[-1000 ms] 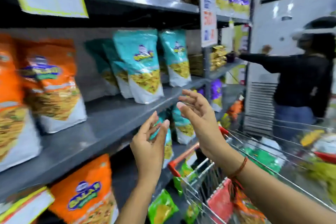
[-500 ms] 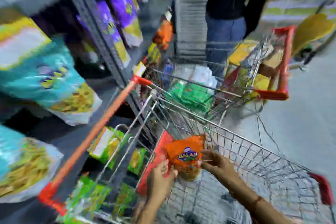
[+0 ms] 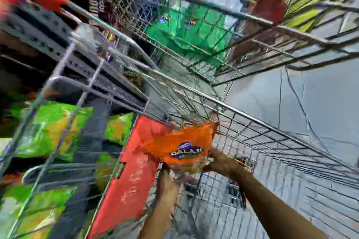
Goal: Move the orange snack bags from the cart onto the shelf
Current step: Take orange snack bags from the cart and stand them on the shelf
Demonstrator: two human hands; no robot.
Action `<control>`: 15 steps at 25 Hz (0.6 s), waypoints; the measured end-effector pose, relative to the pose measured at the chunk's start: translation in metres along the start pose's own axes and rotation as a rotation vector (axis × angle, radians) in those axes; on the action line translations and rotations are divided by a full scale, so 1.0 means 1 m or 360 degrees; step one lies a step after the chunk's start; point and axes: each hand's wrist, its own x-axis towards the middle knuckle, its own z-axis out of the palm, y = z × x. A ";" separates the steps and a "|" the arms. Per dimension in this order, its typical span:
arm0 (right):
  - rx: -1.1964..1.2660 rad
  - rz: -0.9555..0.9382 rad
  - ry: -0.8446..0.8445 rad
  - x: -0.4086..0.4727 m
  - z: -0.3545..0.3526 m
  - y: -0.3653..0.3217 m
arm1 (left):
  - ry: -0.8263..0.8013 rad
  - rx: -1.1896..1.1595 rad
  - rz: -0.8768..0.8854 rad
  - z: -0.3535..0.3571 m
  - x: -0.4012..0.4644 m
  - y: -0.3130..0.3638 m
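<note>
An orange snack bag point(image 3: 182, 147) with a purple and yellow logo sits inside the wire cart point(image 3: 272, 128), against a red panel. My left hand point(image 3: 168, 182) grips the bag's lower left edge. My right hand point(image 3: 223, 163) holds its lower right side. The picture is heavily blurred, so finger detail is unclear. The shelf point(image 3: 58, 44) shows as grey perforated metal at the left.
A red flap point(image 3: 132, 176) stands in the cart to the left of the bag. Green snack bags point(image 3: 50, 130) lie at the lower left. A second wire cart point(image 3: 194, 31) with green packs stands ahead. Grey floor lies to the right.
The view swung from the shelf down to the cart. Both hands dropped from the shelf edge into the cart and took hold of an orange bag, which now sits slightly higher.
</note>
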 end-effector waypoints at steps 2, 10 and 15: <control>-0.0161 -0.0143 -0.0236 0.009 0.004 -0.016 | 0.0052 0.0045 0.0111 0.000 0.005 -0.002; -0.0134 -0.0278 -0.0129 -0.033 -0.003 -0.030 | -0.0095 -0.0011 0.0385 -0.014 -0.030 0.010; -0.0225 -0.0656 -0.0042 -0.108 0.004 -0.063 | -0.0008 -0.0009 0.0639 -0.050 -0.094 0.020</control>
